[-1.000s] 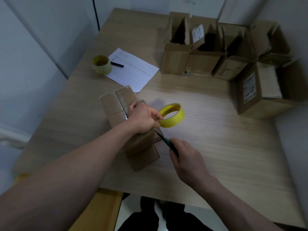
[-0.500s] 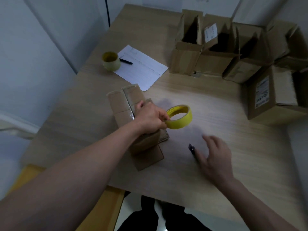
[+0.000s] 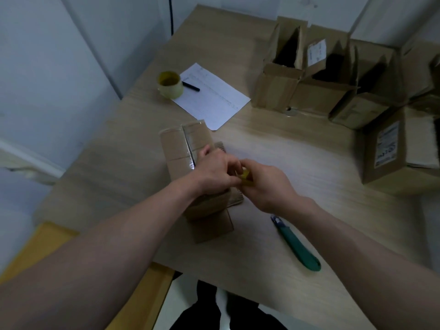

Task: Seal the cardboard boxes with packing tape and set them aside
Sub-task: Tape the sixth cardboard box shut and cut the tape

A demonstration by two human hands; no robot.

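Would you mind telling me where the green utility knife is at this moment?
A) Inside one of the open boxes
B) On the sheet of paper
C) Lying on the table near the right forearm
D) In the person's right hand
C: the green utility knife lies loose on the table beside the right forearm, while the right hand and the left hand both meet at the yellow tape roll.

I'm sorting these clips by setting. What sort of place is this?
Probably a small packing desk in an office corner: a wooden table against white walls, open cardboard boxes lined along it, and a printed sheet with a pen.
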